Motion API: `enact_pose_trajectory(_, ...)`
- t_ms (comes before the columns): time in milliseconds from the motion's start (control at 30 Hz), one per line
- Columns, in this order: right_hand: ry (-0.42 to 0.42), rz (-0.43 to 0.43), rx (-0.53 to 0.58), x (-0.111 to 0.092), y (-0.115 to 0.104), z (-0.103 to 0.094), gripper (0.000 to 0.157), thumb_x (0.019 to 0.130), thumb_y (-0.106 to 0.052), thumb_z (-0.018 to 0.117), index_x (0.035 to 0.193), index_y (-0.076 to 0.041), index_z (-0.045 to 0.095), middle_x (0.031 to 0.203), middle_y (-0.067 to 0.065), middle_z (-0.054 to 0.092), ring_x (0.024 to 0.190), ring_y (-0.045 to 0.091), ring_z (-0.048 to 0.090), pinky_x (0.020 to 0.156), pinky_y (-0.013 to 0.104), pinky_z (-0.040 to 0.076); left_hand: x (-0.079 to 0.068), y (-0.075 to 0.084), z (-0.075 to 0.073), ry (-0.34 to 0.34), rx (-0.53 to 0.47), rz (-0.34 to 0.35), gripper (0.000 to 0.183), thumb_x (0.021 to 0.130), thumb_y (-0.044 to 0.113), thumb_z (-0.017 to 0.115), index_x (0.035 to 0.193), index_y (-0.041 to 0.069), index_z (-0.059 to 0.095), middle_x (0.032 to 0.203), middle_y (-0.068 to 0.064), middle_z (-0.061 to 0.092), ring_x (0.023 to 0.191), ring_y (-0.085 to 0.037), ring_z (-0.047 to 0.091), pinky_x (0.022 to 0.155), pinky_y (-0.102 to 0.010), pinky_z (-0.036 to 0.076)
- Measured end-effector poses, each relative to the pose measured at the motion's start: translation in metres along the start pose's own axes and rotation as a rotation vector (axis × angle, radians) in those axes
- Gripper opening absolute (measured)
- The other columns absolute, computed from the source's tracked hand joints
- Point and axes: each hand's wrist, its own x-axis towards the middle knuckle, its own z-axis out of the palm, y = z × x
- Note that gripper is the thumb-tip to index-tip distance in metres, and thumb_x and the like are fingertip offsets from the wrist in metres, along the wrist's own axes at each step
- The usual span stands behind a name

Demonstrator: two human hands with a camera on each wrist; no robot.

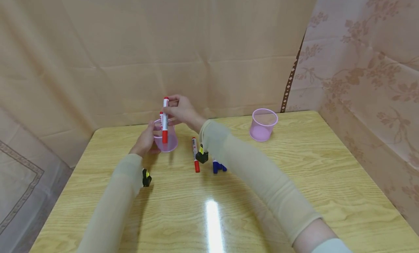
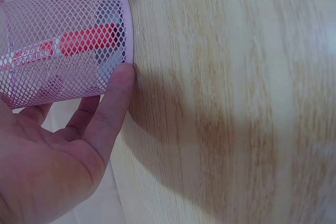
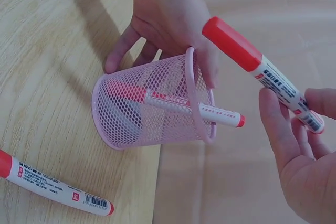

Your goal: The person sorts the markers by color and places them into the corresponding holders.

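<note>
My right hand (image 1: 184, 109) pinches a red-capped marker (image 1: 165, 118) between thumb and fingers, its cap pointing down over the pink mesh pen cup (image 3: 118, 129). That cup stands upright at the table's back left, and one red marker (image 3: 173, 102) leans inside it, cap at the bottom. Around the cup's side curl the fingers of my left hand (image 1: 144, 141); the left wrist view shows a fingertip low by the base. A further red marker (image 1: 195, 154) lies on the table to the right of the cup. Blue-capped markers (image 1: 218, 167) lie partly hidden under my right forearm.
A second pink mesh cup (image 1: 262, 131) stands at the back right of the wooden table (image 1: 294, 173). Beige cloth (image 1: 147, 45) hangs behind the table's back edge, and flowered cloth (image 1: 366, 82) hangs on the right. A light reflection shows on the front middle of the tabletop.
</note>
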Motion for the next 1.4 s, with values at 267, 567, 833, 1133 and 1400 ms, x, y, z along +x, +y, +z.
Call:
enact_pose_trajectory(267, 0.071, -0.095, 0.03, 0.002, 0.002, 0.002, 0.048, 0.088, -0.002, 0.067, 0.13, -0.01, 0.045, 0.104, 0.01, 0.055, 0.079, 0.025, 0.065, 0.069, 0.045, 0.057, 0.003, -0.001, 0.0, 0.0, -0.006, 0.0, 0.083, 0.092, 0.069, 0.005, 0.144, 0.01, 0.031, 0.139, -0.021, 0.036, 0.125, -0.039, 0.036, 0.086, -0.054, 0.049)
enact_pose_trajectory(567, 0.152, -0.226, -0.058, 0.003, 0.005, 0.004, 0.046, 0.086, -0.001, 0.068, 0.126, -0.011, 0.046, 0.101, 0.007, 0.055, 0.082, 0.02, 0.061, 0.06, 0.032, 0.058, 0.003, 0.0, -0.001, 0.007, 0.008, -0.002, 0.082, 0.091, 0.07, 0.006, 0.145, 0.013, 0.031, 0.14, -0.019, 0.035, 0.126, -0.039, 0.034, 0.088, -0.054, 0.048)
enact_pose_trajectory(833, 0.16, -0.244, -0.103, 0.004, 0.011, 0.006, 0.043, 0.088, -0.005, 0.067, 0.125, -0.015, 0.045, 0.102, 0.005, 0.054, 0.085, 0.018, 0.06, 0.062, 0.032, 0.058, 0.002, 0.0, -0.002, 0.001, 0.002, 0.005, 0.083, 0.091, 0.07, 0.005, 0.145, 0.012, 0.031, 0.141, -0.02, 0.036, 0.125, -0.039, 0.036, 0.087, -0.054, 0.048)
enact_pose_trajectory(1133, 0.17, -0.273, -0.253, 0.005, 0.021, 0.01, 0.045, 0.089, -0.007, 0.067, 0.127, -0.014, 0.045, 0.105, 0.003, 0.054, 0.09, 0.015, 0.057, 0.064, 0.025, 0.056, -0.003, -0.001, -0.001, -0.014, 0.006, 0.02, 0.085, 0.09, 0.071, 0.006, 0.147, 0.013, 0.028, 0.144, -0.018, 0.034, 0.128, -0.039, 0.034, 0.091, -0.056, 0.046)
enact_pose_trajectory(1400, 0.176, -0.293, -0.37, 0.007, 0.03, 0.01, 0.043, 0.089, -0.009, 0.066, 0.126, -0.013, 0.045, 0.107, 0.001, 0.056, 0.09, 0.013, 0.058, 0.068, 0.02, 0.053, -0.001, -0.004, -0.001, -0.01, -0.001, 0.025, 0.083, 0.091, 0.069, 0.005, 0.147, 0.012, 0.03, 0.144, -0.017, 0.035, 0.127, -0.039, 0.036, 0.089, -0.055, 0.047)
